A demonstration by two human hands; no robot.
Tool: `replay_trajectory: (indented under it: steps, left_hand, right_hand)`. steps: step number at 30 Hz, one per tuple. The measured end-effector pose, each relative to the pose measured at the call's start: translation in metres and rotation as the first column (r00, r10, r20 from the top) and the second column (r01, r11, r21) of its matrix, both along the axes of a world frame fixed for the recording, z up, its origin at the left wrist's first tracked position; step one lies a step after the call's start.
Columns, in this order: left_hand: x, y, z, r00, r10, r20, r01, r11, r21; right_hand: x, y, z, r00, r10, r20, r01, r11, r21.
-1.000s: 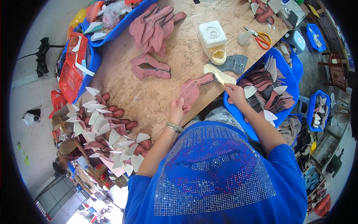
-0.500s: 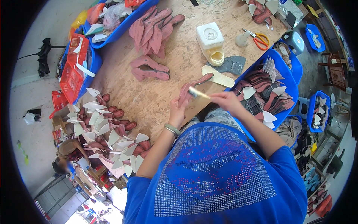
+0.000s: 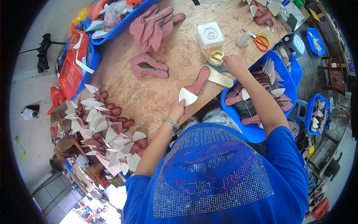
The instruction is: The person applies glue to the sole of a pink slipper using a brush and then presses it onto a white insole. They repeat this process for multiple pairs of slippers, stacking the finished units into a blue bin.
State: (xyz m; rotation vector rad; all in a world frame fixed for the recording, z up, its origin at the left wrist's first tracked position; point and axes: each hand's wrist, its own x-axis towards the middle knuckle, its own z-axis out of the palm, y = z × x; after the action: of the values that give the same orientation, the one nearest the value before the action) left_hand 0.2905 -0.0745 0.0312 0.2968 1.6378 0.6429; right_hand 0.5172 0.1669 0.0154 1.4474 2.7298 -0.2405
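Note:
My left hand [image 3: 178, 111] is closed on a reddish shoe insole [image 3: 201, 79] with a white pointed toe piece [image 3: 187, 96], holding it by that white end. Its heel end lies over a cream insole-shaped piece [image 3: 222, 79]. At the yellowish mouth of a white plastic container [image 3: 210, 36], my right hand [image 3: 235, 65] is closed on a pale-handled brush [image 3: 218, 57]. The brush end is down in the opening, so its bristles are hidden. A dark grey flat piece beside the container is mostly covered by my right hand.
Pliers with orange handles [image 3: 261, 42] and a small whitish bottle [image 3: 242, 39] lie beyond my right hand. Reddish insoles [image 3: 154, 31] are piled at the far left. White-tipped ones [image 3: 97, 121] line the left edge. A blue bin [image 3: 254, 137] of insoles stands right.
My right hand has moved the brush up and away from the insole into the container's mouth. The insole in my left hand has turned over, showing its white toe piece.

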Motion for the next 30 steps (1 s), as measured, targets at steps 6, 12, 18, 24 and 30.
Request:
replay_trajectory:
  steps: [6, 12, 18, 24, 30]
  left_hand:
    - [0.01, 0.002, 0.015, 0.993, 0.118, 0.014, -0.119, 0.988, 0.095]
    - [0.004, -0.003, 0.001, 0.995, 0.098, 0.017, -0.1, 0.989, 0.106]
    - [0.0, -0.003, 0.002, 0.994, 0.105, 0.02, -0.106, 0.99, 0.092]
    - [-0.003, -0.001, 0.006, 0.987, 0.149, 0.055, -0.152, 0.987, 0.044]
    - [-0.006, 0.0, 0.006, 0.992, 0.111, 0.053, -0.114, 0.992, 0.052]
  right_hand:
    - [0.02, -0.009, 0.002, 1.0, -0.017, 0.011, 0.017, 1.0, -0.001]
    - [0.052, -0.07, -0.001, 0.91, -0.316, -0.27, 0.23, 0.924, -0.306]
    - [0.041, -0.149, -0.005, 0.699, -0.528, -0.482, -0.028, 0.653, -0.756]
    - [0.021, -0.165, -0.023, 0.844, -0.258, -0.469, -0.012, 0.867, -0.499]
    - [0.024, -0.127, -0.013, 0.899, -0.283, -0.334, 0.13, 0.901, -0.415]
